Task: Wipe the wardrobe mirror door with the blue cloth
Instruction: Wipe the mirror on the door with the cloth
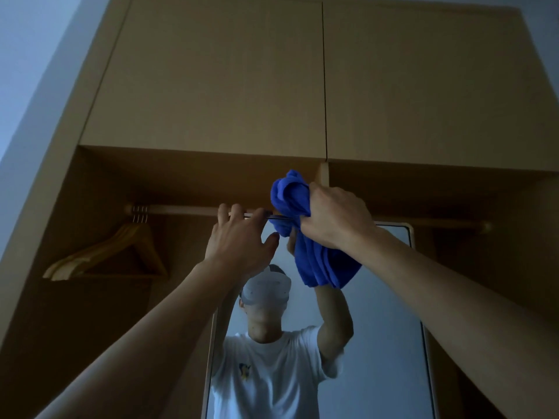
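Note:
The wardrobe mirror door (390, 313) stands in front of me, its rounded pale frame reaching up to the hanging rail. My left hand (242, 240) grips the mirror's top edge, fingers hooked over it. My right hand (335, 216) is closed on the bunched blue cloth (305, 237) and holds it against the top of the glass. Part of the cloth sticks up above the fist and the rest hangs down over the mirror. The glass reflects a person in a white T-shirt with a headset.
An open wooden wardrobe surrounds the mirror. A wooden hanging rail (181, 209) crosses behind the hands, with several wooden hangers (121, 252) at its left end. Two closed upper cabinet doors (217, 80) sit above. A pale wall (27, 71) lies to the left.

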The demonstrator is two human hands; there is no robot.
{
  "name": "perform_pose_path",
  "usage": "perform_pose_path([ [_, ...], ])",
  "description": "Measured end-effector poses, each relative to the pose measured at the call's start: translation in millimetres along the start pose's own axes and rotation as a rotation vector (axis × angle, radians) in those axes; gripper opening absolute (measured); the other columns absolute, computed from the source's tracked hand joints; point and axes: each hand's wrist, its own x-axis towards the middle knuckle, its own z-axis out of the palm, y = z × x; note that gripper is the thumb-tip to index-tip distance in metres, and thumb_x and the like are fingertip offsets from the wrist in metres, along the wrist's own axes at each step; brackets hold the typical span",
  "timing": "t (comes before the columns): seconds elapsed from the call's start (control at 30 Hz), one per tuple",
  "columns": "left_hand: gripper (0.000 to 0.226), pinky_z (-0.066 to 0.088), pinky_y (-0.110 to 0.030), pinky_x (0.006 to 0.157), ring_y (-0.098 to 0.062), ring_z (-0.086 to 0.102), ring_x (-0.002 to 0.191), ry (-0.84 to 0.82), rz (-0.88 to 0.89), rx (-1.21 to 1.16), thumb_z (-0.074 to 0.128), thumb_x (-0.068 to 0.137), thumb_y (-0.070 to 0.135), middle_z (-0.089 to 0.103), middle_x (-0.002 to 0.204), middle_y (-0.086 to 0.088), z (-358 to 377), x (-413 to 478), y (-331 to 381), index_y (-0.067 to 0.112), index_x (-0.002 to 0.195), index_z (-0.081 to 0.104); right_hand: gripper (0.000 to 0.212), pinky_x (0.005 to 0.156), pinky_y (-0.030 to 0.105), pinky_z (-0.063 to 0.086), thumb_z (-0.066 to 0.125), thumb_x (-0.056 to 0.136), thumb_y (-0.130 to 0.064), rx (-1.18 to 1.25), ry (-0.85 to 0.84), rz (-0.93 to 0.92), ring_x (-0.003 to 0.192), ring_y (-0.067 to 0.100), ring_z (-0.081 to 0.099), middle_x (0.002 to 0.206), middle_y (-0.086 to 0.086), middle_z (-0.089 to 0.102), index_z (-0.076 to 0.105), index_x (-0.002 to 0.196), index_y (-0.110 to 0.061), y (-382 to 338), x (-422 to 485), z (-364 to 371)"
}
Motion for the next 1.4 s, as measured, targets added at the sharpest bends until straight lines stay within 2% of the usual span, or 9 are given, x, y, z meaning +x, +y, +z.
perform_pose_path([
  [0.23, 0.067, 0.044, -0.046, 0.103, -0.032, 0.035, 0.141, 0.011, 0.040, -0.044, 0.051, 0.097, 0.058, 0.042, 0.150, -0.001, -7.2, -5.1, -14.1, 0.030, 0.154, 0.031, 0.024, 0.047, 0.025, 0.031, 0.064, 0.090, -0.032, -0.080, 0.003, 0.154, 0.056, 0.011, 0.053, 0.072, -0.003, 0.054, 0.043, 0.094, -0.021, 58.0, -20.6, -8.5],
  [0.37, 0.064, 0.045, -0.041, 0.097, -0.032, 0.039, 0.138, 0.025, 0.016, -0.102, 0.055, 0.097, 0.053, 0.038, 0.152, -0.006, -8.6, -6.9, -12.8, 0.031, 0.154, 0.035, 0.023, 0.047, 0.026, 0.034, 0.063, 0.091, -0.033, -0.126, -0.014, 0.230, 0.057, 0.014, 0.056, 0.073, -0.001, 0.056, 0.044, 0.094, -0.020, 72.2, -22.5, -12.1],
  [0.5, 0.063, 0.042, -0.037, 0.091, -0.036, 0.043, 0.134, 0.012, -0.021, -0.153, 0.055, 0.096, 0.050, 0.037, 0.149, -0.014, -9.0, -7.2, -8.8, 0.033, 0.153, 0.037, 0.023, 0.047, 0.027, 0.033, 0.063, 0.088, -0.032, -0.118, -0.014, 0.183, 0.057, 0.015, 0.055, 0.073, -0.001, 0.056, 0.046, 0.094, -0.019, 52.2, -17.2, -9.5],
  [0.77, 0.071, 0.040, -0.033, 0.085, -0.025, 0.055, 0.121, 0.042, -0.054, -0.292, 0.062, 0.092, 0.047, 0.047, 0.145, -0.004, -11.6, -10.1, -25.7, 0.016, 0.150, 0.035, 0.024, 0.048, 0.027, 0.034, 0.061, 0.087, -0.032, 0.009, -0.020, 0.073, 0.057, 0.016, 0.053, 0.073, 0.000, 0.056, 0.048, 0.100, -0.017, -26.4, 6.1, 5.1],
  [0.87, 0.053, 0.040, -0.031, 0.079, -0.018, 0.056, 0.104, 0.036, -0.032, -0.367, 0.064, 0.090, 0.041, 0.050, 0.120, 0.005, -13.0, -11.4, -27.8, 0.021, 0.135, 0.044, 0.026, 0.051, 0.029, 0.037, 0.060, 0.087, -0.034, 0.046, -0.003, 0.024, 0.058, 0.016, 0.053, 0.074, -0.001, 0.056, 0.049, 0.102, -0.015, -54.2, 14.5, 12.3],
  [0.97, 0.046, 0.039, -0.029, 0.083, -0.019, 0.056, 0.108, 0.029, -0.035, -0.442, 0.065, 0.090, 0.034, 0.050, 0.117, 0.007, -13.1, -11.3, -30.8, 0.021, 0.130, 0.046, 0.026, 0.057, 0.031, 0.046, 0.059, 0.087, -0.033, 0.070, -0.015, 0.003, 0.062, 0.019, 0.056, 0.076, 0.001, 0.058, 0.050, 0.104, -0.014, -65.9, 18.3, 14.8],
  [1.17, 0.072, 0.033, -0.027, 0.093, -0.024, 0.047, 0.135, -0.017, -0.032, -0.447, 0.061, 0.094, 0.031, 0.040, 0.155, -0.003, -12.4, -16.4, -34.7, 0.020, 0.157, 0.028, 0.019, 0.052, 0.029, 0.037, 0.058, 0.090, -0.031, 0.082, -0.032, 0.024, 0.060, 0.018, 0.056, 0.072, 0.000, 0.057, 0.049, 0.100, -0.018, -38.2, 8.7, 9.3],
  [1.3, 0.087, 0.044, -0.037, 0.098, -0.029, 0.051, 0.132, -0.055, -0.085, -0.495, 0.061, 0.093, 0.036, 0.046, 0.154, -0.006, -5.3, -34.7, -37.1, 0.034, 0.162, 0.007, 0.015, 0.050, 0.028, 0.036, 0.059, 0.089, -0.029, 0.018, -0.042, 0.116, 0.057, 0.019, 0.057, 0.069, 0.001, 0.057, 0.048, 0.093, -0.019, -11.4, -0.3, 2.0],
  [1.4, 0.086, 0.051, -0.049, 0.101, -0.028, 0.061, 0.121, -0.014, -0.125, -0.613, 0.062, 0.093, 0.034, 0.057, 0.144, -0.004, -2.2, -50.5, -35.0, 0.040, 0.159, 0.008, 0.016, 0.051, 0.028, 0.039, 0.059, 0.089, -0.030, 0.011, -0.047, 0.137, 0.058, 0.021, 0.058, 0.069, 0.002, 0.059, 0.049, 0.094, -0.019, -5.8, -1.3, 0.4],
])
